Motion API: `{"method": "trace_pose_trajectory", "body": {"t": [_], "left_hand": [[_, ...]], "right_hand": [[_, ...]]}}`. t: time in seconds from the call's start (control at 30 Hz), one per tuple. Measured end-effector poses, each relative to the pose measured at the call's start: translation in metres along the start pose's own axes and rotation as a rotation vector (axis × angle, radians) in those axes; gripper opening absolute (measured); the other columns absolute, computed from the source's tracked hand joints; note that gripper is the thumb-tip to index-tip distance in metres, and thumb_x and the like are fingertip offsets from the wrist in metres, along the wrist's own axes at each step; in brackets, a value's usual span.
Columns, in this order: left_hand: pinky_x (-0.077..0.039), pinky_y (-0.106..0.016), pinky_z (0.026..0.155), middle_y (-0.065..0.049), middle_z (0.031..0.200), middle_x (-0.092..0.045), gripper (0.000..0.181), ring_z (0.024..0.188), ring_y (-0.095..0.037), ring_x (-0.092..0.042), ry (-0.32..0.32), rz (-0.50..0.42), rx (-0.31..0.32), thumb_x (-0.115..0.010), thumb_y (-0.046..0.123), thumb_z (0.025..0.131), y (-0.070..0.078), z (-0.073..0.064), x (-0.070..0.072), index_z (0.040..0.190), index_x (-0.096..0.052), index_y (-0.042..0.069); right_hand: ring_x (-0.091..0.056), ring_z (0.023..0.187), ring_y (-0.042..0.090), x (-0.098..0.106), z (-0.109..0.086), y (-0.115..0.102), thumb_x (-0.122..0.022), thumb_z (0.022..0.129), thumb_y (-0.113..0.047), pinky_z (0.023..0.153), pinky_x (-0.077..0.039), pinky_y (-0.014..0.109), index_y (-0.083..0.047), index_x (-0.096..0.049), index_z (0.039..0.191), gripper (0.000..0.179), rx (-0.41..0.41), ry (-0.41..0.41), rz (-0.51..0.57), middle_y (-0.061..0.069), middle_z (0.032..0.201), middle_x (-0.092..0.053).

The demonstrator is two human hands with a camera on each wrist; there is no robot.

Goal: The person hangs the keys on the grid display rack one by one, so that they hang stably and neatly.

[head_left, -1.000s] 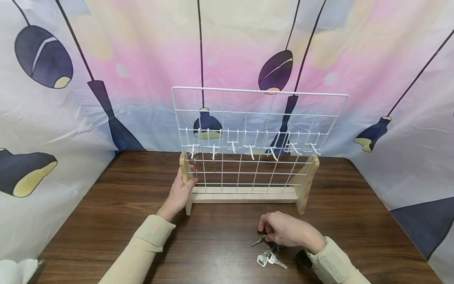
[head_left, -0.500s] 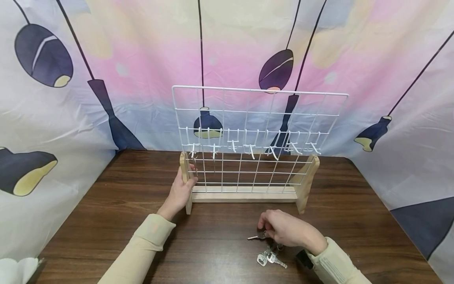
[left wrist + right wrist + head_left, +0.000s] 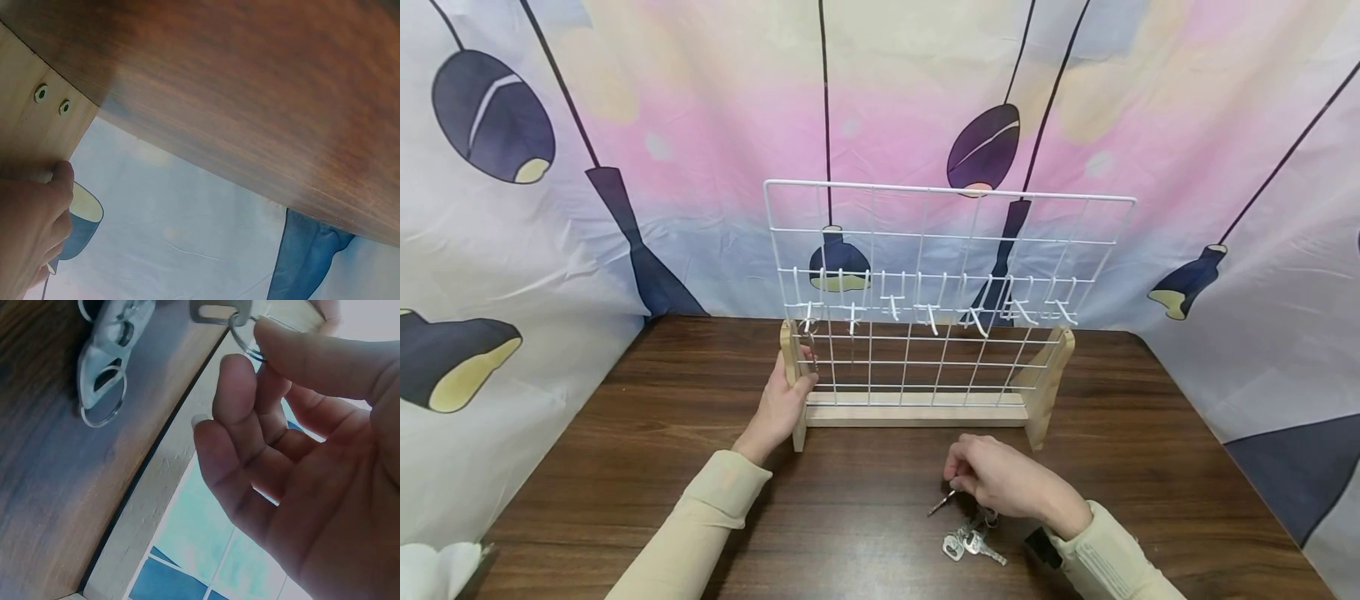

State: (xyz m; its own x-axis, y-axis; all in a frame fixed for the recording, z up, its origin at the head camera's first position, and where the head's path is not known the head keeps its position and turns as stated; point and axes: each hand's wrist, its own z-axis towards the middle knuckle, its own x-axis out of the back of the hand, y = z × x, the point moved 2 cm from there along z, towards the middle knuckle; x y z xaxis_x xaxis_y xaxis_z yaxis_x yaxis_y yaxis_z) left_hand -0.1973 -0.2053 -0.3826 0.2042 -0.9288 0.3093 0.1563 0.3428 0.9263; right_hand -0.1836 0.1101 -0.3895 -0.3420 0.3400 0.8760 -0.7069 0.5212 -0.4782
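Note:
My left hand (image 3: 780, 407) grips the left wooden upright (image 3: 787, 340) of a white wire-grid rack; in the left wrist view its fingers (image 3: 60, 181) curl against the wood. My right hand (image 3: 1000, 477) pinches a small metal key ring (image 3: 240, 342) between thumb and fingers, over the table in front of the rack. From that ring hangs a silver key (image 3: 942, 503), its slotted head (image 3: 215, 312) visible in the right wrist view. Just below this hand, several loose silver keys (image 3: 973, 543) with rings lie together on the table.
White hooks (image 3: 931, 319) line the middle of the grid (image 3: 951, 192), and a thin ring hangs near the leftmost one. The right wooden upright (image 3: 1051, 392) stands behind my right hand. A white object (image 3: 437, 571) sits at the table's left front. Printed cloth surrounds the table.
My right hand has risen slightly, and the key dangling from it has swung and turned. The left hand keeps its grip on the upright, and the loose keys have stayed put.

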Motion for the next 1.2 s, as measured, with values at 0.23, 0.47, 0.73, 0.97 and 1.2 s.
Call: {"method": "trace_pose_trajectory", "body": {"t": [0.23, 0.47, 0.73, 0.97, 1.2], "left_hand": [[-0.039, -0.05, 0.095, -0.023, 0.13, -0.048, 0.039, 0.115, -0.038, -0.05, 0.032, 0.002, -0.04, -0.052, 0.003, 0.092, -0.024, 0.008, -0.002, 0.129, -0.04, 0.005], [-0.039, -0.05, 0.095, -0.023, 0.127, -0.049, 0.039, 0.114, -0.038, -0.05, 0.028, 0.005, -0.032, -0.052, 0.004, 0.092, -0.025, 0.008, -0.002, 0.129, -0.041, 0.008], [-0.038, -0.05, 0.096, -0.021, 0.129, -0.048, 0.038, 0.116, -0.039, -0.048, 0.014, -0.008, -0.02, -0.051, 0.004, 0.094, -0.025, 0.009, -0.002, 0.13, -0.04, 0.007], [-0.037, -0.049, 0.097, -0.021, 0.132, -0.046, 0.039, 0.119, -0.039, -0.046, 0.005, -0.01, -0.002, -0.05, 0.004, 0.095, -0.025, 0.01, -0.001, 0.132, -0.039, 0.007], [-0.036, -0.051, 0.099, -0.023, 0.136, -0.043, 0.04, 0.124, -0.041, -0.045, -0.012, -0.018, 0.037, -0.048, 0.003, 0.096, -0.025, 0.012, 0.0, 0.134, -0.036, 0.004]], "right_hand": [[-0.05, 0.064, -0.001, 0.001, 0.003, -0.002, -0.069, 0.09, -0.018, 0.061, -0.045, 0.022, -0.021, -0.058, 0.085, 0.012, -0.031, 0.043, 0.049, -0.016, 0.075, -0.054], [-0.053, 0.065, 0.002, 0.001, 0.009, -0.004, -0.063, 0.095, -0.026, 0.061, -0.047, 0.024, -0.022, -0.056, 0.089, 0.01, -0.036, 0.121, 0.148, -0.011, 0.075, -0.06], [-0.056, 0.071, 0.005, 0.007, 0.016, -0.012, -0.062, 0.095, -0.025, 0.064, -0.048, 0.024, -0.017, -0.061, 0.094, 0.008, 0.055, 0.27, 0.268, -0.005, 0.081, -0.064], [-0.058, 0.073, 0.009, 0.015, 0.024, -0.022, -0.064, 0.094, -0.028, 0.066, -0.05, 0.027, -0.022, -0.062, 0.096, 0.006, 0.043, 0.403, 0.328, -0.008, 0.084, -0.064], [-0.06, 0.075, 0.012, 0.022, 0.033, -0.037, -0.065, 0.093, -0.027, 0.066, -0.049, 0.029, -0.022, -0.063, 0.096, 0.006, -0.015, 0.52, 0.439, -0.007, 0.084, -0.064]]}}
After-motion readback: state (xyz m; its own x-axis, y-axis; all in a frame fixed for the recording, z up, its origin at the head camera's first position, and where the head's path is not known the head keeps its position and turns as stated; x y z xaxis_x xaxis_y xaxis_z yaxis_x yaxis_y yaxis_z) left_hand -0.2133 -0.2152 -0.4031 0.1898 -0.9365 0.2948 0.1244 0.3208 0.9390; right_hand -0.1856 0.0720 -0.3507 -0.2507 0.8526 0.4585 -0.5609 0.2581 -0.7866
